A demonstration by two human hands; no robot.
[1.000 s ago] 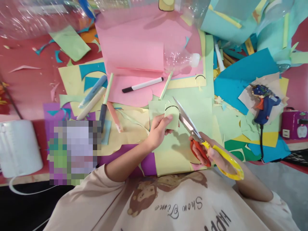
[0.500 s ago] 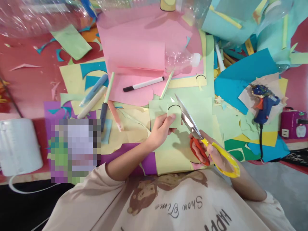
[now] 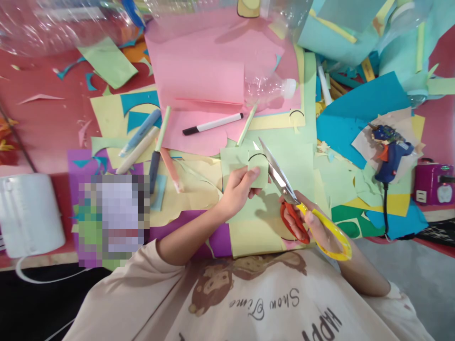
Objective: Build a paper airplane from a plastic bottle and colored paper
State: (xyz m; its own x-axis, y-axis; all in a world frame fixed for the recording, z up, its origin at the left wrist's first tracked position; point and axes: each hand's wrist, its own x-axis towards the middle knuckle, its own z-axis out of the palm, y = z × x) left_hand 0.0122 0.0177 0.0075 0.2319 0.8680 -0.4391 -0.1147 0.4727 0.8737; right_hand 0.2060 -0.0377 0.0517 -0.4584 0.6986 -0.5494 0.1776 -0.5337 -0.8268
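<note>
My left hand (image 3: pixel 239 190) pinches a small pale green piece of paper (image 3: pixel 259 174) between thumb and fingers. A curved black line is drawn near the paper's top edge. Scissors (image 3: pixel 279 175) with one red and one yellow handle are in my right hand (image 3: pixel 302 219), its fingers through the loops. Their blades are parted at the right edge of the paper, one blade tip showing above it. Beneath both hands lies a larger light green sheet (image 3: pixel 291 166).
A black-and-white marker (image 3: pixel 213 124) lies on pink paper (image 3: pixel 192 47), near a pink-wrapped plastic bottle (image 3: pixel 265 87). Several pens sit left. At right, a blue glue gun (image 3: pixel 393 158) rests on white paper, its cable running down. A white box-like device (image 3: pixel 30 215) stands far left.
My right hand and the scissors handles have shifted very slightly; the blades stay at the paper's edge. My left hand keeps its pinch. The view has moved a little.
</note>
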